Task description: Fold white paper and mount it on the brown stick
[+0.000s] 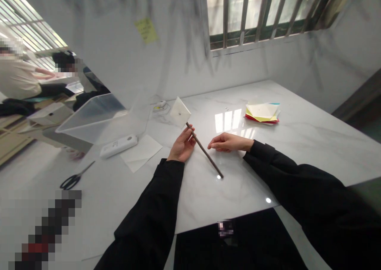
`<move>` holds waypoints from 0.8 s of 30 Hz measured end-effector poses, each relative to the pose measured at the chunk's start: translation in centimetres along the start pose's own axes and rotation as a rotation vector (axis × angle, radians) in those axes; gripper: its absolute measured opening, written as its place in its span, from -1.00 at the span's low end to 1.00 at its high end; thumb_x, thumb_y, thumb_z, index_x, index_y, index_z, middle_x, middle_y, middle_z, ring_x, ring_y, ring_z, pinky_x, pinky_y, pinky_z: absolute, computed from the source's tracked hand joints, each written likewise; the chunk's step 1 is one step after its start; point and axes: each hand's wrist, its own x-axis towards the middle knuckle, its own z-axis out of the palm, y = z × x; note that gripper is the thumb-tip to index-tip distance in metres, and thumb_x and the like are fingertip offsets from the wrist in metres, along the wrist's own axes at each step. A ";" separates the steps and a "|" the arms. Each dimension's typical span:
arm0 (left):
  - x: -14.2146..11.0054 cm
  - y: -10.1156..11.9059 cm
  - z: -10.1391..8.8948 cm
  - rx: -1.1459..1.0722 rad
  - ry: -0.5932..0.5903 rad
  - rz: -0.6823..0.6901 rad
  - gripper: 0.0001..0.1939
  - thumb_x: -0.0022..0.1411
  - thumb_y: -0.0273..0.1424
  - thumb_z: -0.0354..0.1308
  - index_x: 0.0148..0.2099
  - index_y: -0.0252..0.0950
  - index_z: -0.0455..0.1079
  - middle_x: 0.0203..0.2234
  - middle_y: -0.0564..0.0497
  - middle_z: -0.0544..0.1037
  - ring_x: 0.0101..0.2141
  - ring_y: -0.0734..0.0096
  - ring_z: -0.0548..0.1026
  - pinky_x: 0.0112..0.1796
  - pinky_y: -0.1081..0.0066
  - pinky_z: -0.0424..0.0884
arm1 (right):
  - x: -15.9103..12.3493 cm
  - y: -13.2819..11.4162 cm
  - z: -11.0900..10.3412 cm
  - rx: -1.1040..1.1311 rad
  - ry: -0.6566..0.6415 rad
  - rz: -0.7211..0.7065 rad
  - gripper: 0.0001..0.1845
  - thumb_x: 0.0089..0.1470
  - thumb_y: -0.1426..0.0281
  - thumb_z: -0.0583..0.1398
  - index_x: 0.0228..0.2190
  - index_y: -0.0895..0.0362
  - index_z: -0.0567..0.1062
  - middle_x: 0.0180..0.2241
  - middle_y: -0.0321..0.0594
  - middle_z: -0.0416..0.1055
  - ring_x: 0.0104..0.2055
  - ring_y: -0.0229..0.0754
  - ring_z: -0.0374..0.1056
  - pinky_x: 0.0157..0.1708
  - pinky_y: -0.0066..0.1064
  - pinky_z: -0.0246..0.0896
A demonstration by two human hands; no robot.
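Note:
A thin brown stick (206,153) slants across the middle of the view, gripped near its upper end by the fingers of my left hand (183,143). At its top is a folded white paper piece (180,112) with a small dark dot at its centre, where it seems fixed. The lower end of the stick points toward me, over the table. To the right of the stick, my right hand (223,142) hovers apart from it, thumb and fingers drawn together. Nothing shows between those fingertips.
The marble-patterned table (250,174) holds coloured paper sheets (262,113), a white oblong case (119,146), a white sheet (142,153) and scissors (76,176). A clear plastic bin (92,117) stands left, near a small coil (160,106). Other people sit beyond at far left.

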 end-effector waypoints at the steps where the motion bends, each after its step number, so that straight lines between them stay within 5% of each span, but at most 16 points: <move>1: 0.0 -0.2 0.2 0.011 -0.005 0.006 -0.72 0.13 -0.50 0.47 -0.09 -0.22 0.60 -0.26 0.07 0.65 -0.34 0.61 0.55 -0.30 0.59 0.45 | 0.2 -0.2 0.5 0.010 0.020 -0.018 -0.49 0.24 -0.02 0.29 -0.05 0.14 0.61 -0.47 -0.38 0.29 -0.55 -0.40 0.01 -0.58 -0.51 -0.16; 8: -0.4 -1.2 1.4 0.085 -0.075 0.021 -0.71 0.05 -0.49 0.53 -0.15 -0.30 0.60 -0.33 0.08 0.61 -0.38 0.63 0.51 -0.32 0.62 0.42 | 1.6 -0.4 2.7 0.006 0.082 -0.136 -0.47 0.22 -0.04 0.28 -0.21 0.23 0.59 -0.52 -0.38 0.28 -0.56 -0.40 0.03 -0.56 -0.48 -0.14; 15: -0.4 -0.1 0.5 -0.020 -0.121 0.080 -0.72 0.05 -0.55 0.48 -0.16 -0.26 0.58 -0.27 0.06 0.64 -0.25 0.53 0.57 -0.12 0.52 0.49 | 0.6 -0.1 2.6 0.109 -0.087 -0.111 -0.53 0.19 0.04 0.32 -0.23 0.24 0.61 -0.57 -0.41 0.25 -0.56 -0.39 0.00 -0.55 -0.48 -0.16; 24: 0.1 0.2 0.1 -0.078 -0.020 0.090 -0.64 0.22 -0.40 0.44 0.06 -0.25 0.57 -0.31 0.01 0.64 -0.30 0.44 0.57 -0.20 0.48 0.50 | 0.0 -0.6 2.5 0.009 -0.185 -0.027 -0.57 0.18 0.09 0.36 -0.23 0.25 0.67 -0.55 -0.36 0.39 -0.57 -0.41 0.05 -0.57 -0.50 -0.13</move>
